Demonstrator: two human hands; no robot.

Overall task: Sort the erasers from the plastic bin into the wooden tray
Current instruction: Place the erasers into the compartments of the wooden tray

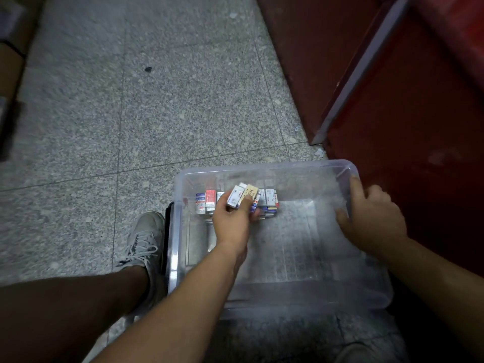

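Note:
A clear plastic bin (264, 167) sits on the floor in front of me. Several small boxed erasers (207, 201) lie bunched at its far left side. My left hand (230, 218) reaches into the bin and grips a few erasers (242, 196), a white one and a tan one fanned out above my fingers. My right hand (372, 213) clasps the bin's right rim, fingers curled over the edge. No wooden tray appears in the view.
The bin rests on a speckled grey tiled floor (131, 113). A dark red cabinet or wall (406, 100) with a metal strip stands at the right. My left leg and grey sneaker (145, 239) are beside the bin's left edge. Blurred brown boxes sit at far left.

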